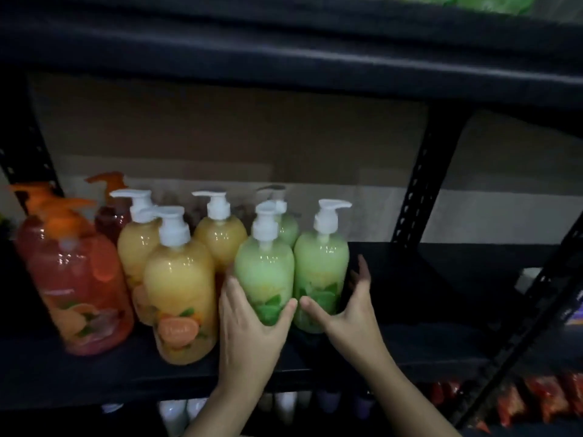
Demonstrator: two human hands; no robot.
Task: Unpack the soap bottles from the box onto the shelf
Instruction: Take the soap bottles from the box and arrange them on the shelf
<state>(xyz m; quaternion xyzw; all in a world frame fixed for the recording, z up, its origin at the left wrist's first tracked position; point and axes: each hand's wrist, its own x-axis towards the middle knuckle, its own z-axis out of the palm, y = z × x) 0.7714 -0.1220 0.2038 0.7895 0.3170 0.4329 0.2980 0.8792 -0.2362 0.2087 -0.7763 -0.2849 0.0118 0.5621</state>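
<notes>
Pump soap bottles stand on a dark metal shelf (pixel 426 351). My left hand (pixel 249 326) wraps around the base of a green bottle (pixel 265 272) with a white pump. My right hand (pixel 350 307) cups the base of a second green bottle (pixel 321 266) right beside it, thumb in front and fingers at its right side. A third green bottle (pixel 288 227) stands behind them. To the left are three yellow bottles (pixel 179 294) and red-orange bottles (pixel 79 288) with orange pumps. No box is in view.
The shelf board to the right of the green bottles is bare. A black perforated upright (pixel 422 181) rises at the right rear, and a diagonal brace (pixel 533 313) crosses at far right. Below are white bottle caps (pixel 284 402) and red packets (pixel 542 395).
</notes>
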